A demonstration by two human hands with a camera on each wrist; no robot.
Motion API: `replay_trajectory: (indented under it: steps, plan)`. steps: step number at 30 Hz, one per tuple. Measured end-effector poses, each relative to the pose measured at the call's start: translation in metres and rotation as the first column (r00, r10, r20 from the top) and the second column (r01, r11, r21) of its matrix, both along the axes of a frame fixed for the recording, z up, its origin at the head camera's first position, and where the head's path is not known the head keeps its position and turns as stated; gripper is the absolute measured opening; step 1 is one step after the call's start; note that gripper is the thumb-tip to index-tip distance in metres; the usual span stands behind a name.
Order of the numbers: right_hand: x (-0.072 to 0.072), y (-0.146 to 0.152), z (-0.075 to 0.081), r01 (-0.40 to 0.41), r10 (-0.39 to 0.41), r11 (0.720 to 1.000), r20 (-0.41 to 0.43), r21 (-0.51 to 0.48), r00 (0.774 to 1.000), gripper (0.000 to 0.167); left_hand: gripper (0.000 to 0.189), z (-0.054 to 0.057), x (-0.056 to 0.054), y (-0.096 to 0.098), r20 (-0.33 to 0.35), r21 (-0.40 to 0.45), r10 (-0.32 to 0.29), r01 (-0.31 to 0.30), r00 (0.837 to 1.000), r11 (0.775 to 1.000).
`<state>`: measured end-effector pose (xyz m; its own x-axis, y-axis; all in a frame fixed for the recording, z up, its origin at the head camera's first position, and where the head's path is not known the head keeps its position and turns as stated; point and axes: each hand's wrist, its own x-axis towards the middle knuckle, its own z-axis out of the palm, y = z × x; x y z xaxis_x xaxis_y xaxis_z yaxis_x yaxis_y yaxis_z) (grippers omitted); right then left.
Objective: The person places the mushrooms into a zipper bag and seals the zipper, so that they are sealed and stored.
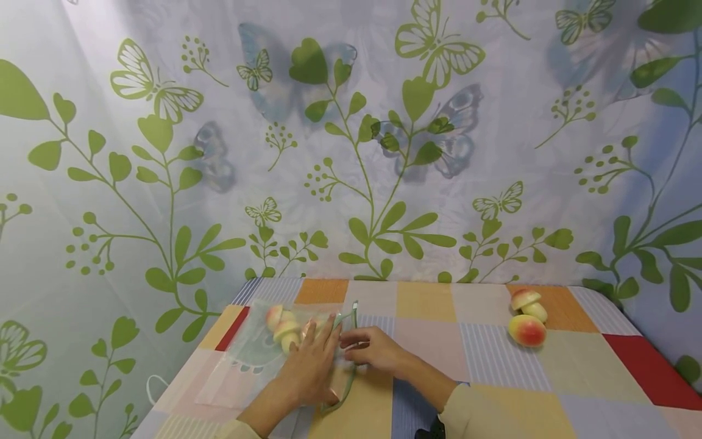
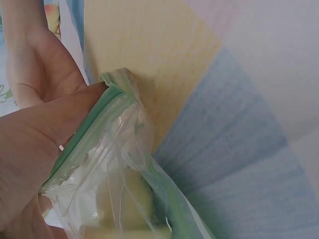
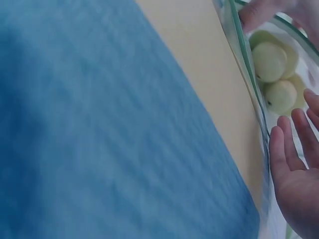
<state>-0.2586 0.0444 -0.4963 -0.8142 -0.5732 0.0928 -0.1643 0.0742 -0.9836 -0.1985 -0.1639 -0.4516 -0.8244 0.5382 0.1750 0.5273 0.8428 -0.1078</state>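
Observation:
A clear zip bag with a green-edged mouth lies at the left of the table, holding several yellow-and-red mushroom-shaped pieces. Across its mouth rests my left hand, fingers stretched out; in the left wrist view its thumb reaches along the green zip. My right hand is at the mouth from the right, grasping nothing. The right wrist view shows its fingers loosely extended beside the gaping mouth, with pale rounded pieces inside the bag.
At the table's right stand two more mushroom-shaped pieces, one upright and one showing its red-yellow cap. A patchwork cloth covers the table. Behind it hangs a leaf-and-butterfly curtain. A small black object is at the front edge.

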Motion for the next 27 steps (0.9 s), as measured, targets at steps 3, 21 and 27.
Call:
replay_trajectory:
  steps: [3, 21, 27]
  plan:
    - [0.0, 0.009, 0.003, 0.008, -0.008, 1.0, -0.009, 0.017, 1.0, 0.04, 0.141, -0.001, 0.0, 0.0, 0.014, 0.013, 0.002, -0.002, 1.0, 1.0]
    - [-0.001, 0.057, 0.014, 0.043, -0.033, 0.995, -0.109, 0.088, 0.993, 0.039, 0.139, -0.006, -0.001, -0.001, -0.021, 0.038, 0.002, -0.001, 1.0, 0.999]
    - [0.002, 0.073, 0.019, 0.043, -0.033, 0.995, -0.119, 0.087, 0.992, 0.039, 0.138, -0.007, -0.002, -0.002, -0.031, 0.052, -0.001, 0.003, 1.0, 0.999]
